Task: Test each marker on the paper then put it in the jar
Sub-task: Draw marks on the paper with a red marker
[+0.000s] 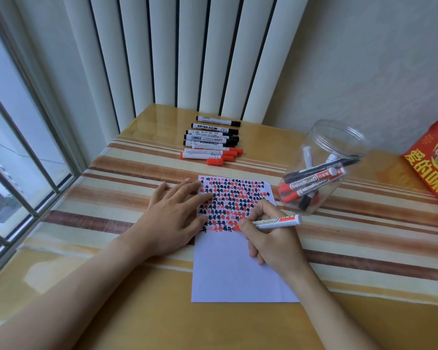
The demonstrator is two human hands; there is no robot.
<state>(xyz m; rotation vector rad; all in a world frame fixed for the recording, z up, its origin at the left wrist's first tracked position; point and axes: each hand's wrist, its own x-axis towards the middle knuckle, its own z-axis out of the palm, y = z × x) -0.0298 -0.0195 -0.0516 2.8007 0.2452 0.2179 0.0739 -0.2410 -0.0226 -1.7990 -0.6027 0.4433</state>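
On the paper [238, 269], right fingers [257, 218] pinch one marker [276, 221]; left fingers [187, 195] flat.

The paper [238, 269] lies on the desk [142, 314]. Behind the paper is a row of markers [211, 142]. To the paper's right stands the jar [321, 170] with markers in it; further right, a packet [435, 157].

Soft, even daylight enters from the window [15, 152] on the left, leaving pale glare on the glossy bench [147, 117] at its far and left edges. Shadows are faint, and wide-angle distortion bends lines near the edges; focus is fairly sharp.
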